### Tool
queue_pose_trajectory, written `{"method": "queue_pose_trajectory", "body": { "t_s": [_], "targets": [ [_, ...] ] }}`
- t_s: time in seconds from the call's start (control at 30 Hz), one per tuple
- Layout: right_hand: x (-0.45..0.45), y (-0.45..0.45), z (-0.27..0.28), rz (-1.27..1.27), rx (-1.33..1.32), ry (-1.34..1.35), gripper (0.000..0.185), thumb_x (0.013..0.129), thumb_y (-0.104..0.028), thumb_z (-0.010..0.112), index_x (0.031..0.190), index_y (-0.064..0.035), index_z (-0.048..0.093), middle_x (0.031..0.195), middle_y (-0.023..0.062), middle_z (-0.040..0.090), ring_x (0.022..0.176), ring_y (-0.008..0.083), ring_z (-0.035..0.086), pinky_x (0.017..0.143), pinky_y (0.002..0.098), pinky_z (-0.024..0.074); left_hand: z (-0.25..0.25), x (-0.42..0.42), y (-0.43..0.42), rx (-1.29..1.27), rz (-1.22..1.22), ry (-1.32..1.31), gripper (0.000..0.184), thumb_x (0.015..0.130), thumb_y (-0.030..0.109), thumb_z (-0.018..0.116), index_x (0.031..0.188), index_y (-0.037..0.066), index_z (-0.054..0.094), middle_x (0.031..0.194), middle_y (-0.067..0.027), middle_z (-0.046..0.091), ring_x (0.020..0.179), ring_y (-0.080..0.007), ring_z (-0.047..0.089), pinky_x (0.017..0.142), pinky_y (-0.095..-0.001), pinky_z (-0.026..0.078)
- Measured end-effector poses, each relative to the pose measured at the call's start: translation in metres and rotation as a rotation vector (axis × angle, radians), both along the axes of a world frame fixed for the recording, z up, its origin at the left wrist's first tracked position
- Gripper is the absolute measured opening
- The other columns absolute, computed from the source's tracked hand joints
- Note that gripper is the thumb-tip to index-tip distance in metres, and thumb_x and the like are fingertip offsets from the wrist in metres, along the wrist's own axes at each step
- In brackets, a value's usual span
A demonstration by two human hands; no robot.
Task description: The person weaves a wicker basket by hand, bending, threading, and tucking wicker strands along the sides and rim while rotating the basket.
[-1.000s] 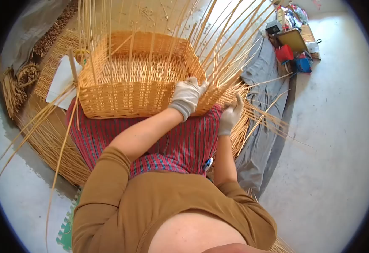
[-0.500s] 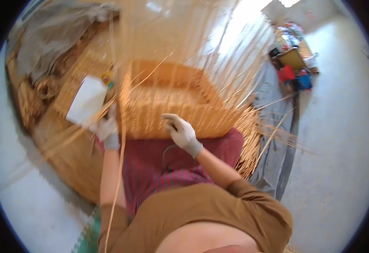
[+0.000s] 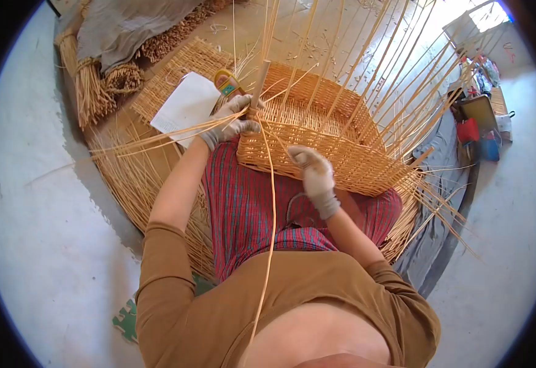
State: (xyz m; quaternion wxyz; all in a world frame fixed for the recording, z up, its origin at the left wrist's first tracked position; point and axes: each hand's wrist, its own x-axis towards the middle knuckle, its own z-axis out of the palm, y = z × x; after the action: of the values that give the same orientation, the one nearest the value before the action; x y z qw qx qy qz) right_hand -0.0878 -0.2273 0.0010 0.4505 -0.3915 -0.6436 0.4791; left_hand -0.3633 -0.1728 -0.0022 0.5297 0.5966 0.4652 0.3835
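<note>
A half-woven wicker basket [image 3: 317,150] rests tilted on my lap, with tall upright stakes rising from its walls. My left hand [image 3: 234,118], in a pale glove, is closed around a bundle of thin wicker strands [image 3: 151,142] at the basket's near left corner, beside a thick upright stick [image 3: 260,83]. My gloved right hand [image 3: 314,173] is in front of the near wall, its fingers pinched on a wicker strand [image 3: 275,136] that runs from that corner. One long strand [image 3: 272,208] hangs from the corner down over my torso.
A white sheet [image 3: 185,107] lies on a woven mat [image 3: 188,58] at the left, near a yellow-and-green tool [image 3: 226,83]. Wicker bundles [image 3: 93,92] lie at the far left under a grey cloth [image 3: 127,27]. Loose rods [image 3: 133,178] spread beside my legs. Bags [image 3: 466,130] stand at the right.
The view has shifted, so basket and hands appear farther right. My right hand, earlier raised with its fingers apart before the wall, now pinches a strand. My left hand stays at the corner.
</note>
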Motion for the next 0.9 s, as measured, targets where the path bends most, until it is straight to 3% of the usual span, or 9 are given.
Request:
{"method": "queue_pose_trajectory", "body": {
  "t_s": [0.03,0.13,0.27,0.33,0.4,0.53,0.63,0.77,0.9],
  "targets": [
    [0.007,0.01,0.028,-0.176,-0.477,-0.03,0.02,0.1,-0.01,0.056,0.109,0.0009,0.07,0.103,0.0093,0.073,0.094,0.0171,0.067,0.084,0.029,0.0539,-0.016,0.007,0.002,0.009,0.0,0.0,0.045,0.08,0.015,0.083,0.118,0.01,0.058,0.105,-0.0035,0.054,0.103,-0.016,0.054,0.09,-0.0304,0.05],
    [-0.019,0.071,0.021,-0.196,0.032,-0.041,0.029,0.098,-0.011,0.058,0.126,-0.0027,0.062,0.113,0.0083,0.069,0.095,0.0191,0.067,0.082,0.0316,0.0554,-0.045,0.036,-0.003,0.093,0.326,-0.344,0.033,0.081,0.01,0.081,0.107,0.009,0.061,0.103,-0.0023,0.052,0.085,-0.0134,0.055,0.074,-0.0283,0.049],
    [-0.078,0.115,0.077,-0.314,0.782,-0.749,0.053,0.097,-0.005,0.054,0.147,-0.0103,0.04,0.117,0.0089,0.066,0.091,0.0191,0.067,0.08,0.0323,0.0561,-0.08,0.048,0.004,0.189,0.589,-0.016,0.023,0.093,0.006,0.066,0.113,0.002,0.057,0.094,-0.0025,0.061,0.089,-0.0116,0.058,0.076,-0.0273,0.051],
    [-0.072,0.119,0.077,-0.176,0.224,-0.03,0.06,0.095,0.0,0.051,0.15,-0.0135,0.031,0.113,0.0086,0.066,0.089,0.018,0.066,0.083,0.0358,0.0561,-0.077,0.059,0.003,0.114,0.646,-0.304,0.03,0.091,0.009,0.068,0.118,0.001,0.057,0.101,-0.0043,0.063,0.091,-0.0135,0.059,0.078,-0.0288,0.051],
    [-0.016,0.096,0.026,-0.102,0.245,0.222,0.056,0.098,-0.002,0.05,0.149,-0.0153,0.03,0.109,0.0055,0.067,0.085,0.0166,0.065,0.079,0.0383,0.0566,-0.041,0.066,-0.014,-0.092,0.707,-0.118,0.053,0.086,0.017,0.076,0.131,-0.002,0.055,0.117,-0.0085,0.065,0.096,-0.0176,0.06,0.084,-0.0322,0.05],
    [0.061,0.032,-0.019,-0.205,-0.369,0.285,0.02,0.102,-0.015,0.055,0.12,-0.0103,0.062,0.092,0.0085,0.072,0.07,0.0147,0.07,0.045,0.0202,0.0446,-0.042,0.094,-0.024,-0.004,0.976,-0.101,0.045,0.083,0.014,0.079,0.12,-0.003,0.058,0.108,-0.0101,0.064,0.092,-0.0183,0.06,0.081,-0.0322,0.051],
    [0.079,0.046,-0.021,-0.405,-0.345,0.287,0.014,0.1,-0.015,0.059,0.104,-0.0078,0.07,0.095,0.0063,0.073,0.071,0.0122,0.07,0.046,0.0204,0.0447,-0.062,0.105,-0.038,0.207,1.212,0.089,0.023,0.086,0.006,0.074,0.104,0.002,0.061,0.11,-0.011,0.063,0.093,-0.0225,0.06,0.076,-0.0354,0.05],
    [0.044,0.06,-0.005,-0.46,-0.253,0.22,0.037,0.095,-0.005,0.061,0.132,-0.0034,0.056,0.107,0.0058,0.071,0.082,0.0159,0.071,0.054,0.024,0.0506,0.006,0.146,-0.054,0.583,0.479,0.781,0.051,0.084,0.019,0.072,0.133,0.026,0.059,0.129,-0.0198,0.058,0.086,-0.0313,0.067,0.077,-0.0398,0.052],
    [0.017,0.125,0.036,-0.324,0.658,-0.59,0.064,0.094,0.005,0.05,0.153,-0.0099,0.03,0.119,0.0125,0.065,0.095,0.0211,0.07,0.08,0.0331,0.0559,-0.005,0.161,-0.043,0.318,0.345,0.984,0.07,0.083,0.025,0.073,0.146,0.037,0.046,0.138,-0.0234,0.052,0.093,-0.0328,0.067,0.079,-0.0413,0.053]
  ]
}}
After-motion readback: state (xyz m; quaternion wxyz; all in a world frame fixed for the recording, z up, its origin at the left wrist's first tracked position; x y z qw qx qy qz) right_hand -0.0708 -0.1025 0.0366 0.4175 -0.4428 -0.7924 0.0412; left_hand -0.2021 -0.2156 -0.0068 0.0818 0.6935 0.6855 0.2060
